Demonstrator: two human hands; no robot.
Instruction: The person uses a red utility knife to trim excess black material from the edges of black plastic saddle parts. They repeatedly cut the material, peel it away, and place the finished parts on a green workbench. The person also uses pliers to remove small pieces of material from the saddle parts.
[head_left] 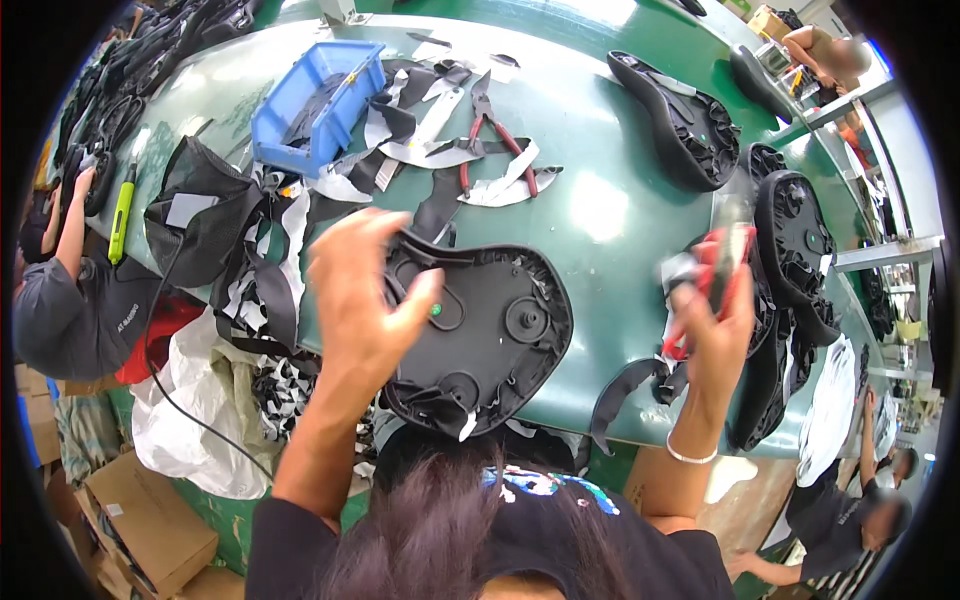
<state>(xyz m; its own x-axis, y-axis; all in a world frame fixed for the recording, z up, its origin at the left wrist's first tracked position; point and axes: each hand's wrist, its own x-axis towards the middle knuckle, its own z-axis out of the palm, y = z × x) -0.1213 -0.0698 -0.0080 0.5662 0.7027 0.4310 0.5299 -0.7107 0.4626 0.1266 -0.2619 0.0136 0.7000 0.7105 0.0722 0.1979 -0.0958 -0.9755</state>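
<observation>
Right in front of me on the table lies a black padded shell [480, 345] with a wrapped, wrinkled rim and round bosses inside. Over its left edge is my left hand [355, 285], fingers and thumb spread apart; whether it touches the rim I cannot tell. Raised to the right, my right hand [715, 325] is closed around a red-handled tool [722, 265], blurred by motion, so its kind is unclear. Beyond the shell, red-handled pliers [484, 125] rest among black and white fabric strips [435, 152].
A blue bin [315, 110] holding dark pieces stands at the back left. Another black shell [680, 125] lies at the back right, and several are stacked [795, 240] at the right. A green pen-shaped tool [123, 212] lies left. Co-workers sit at both sides.
</observation>
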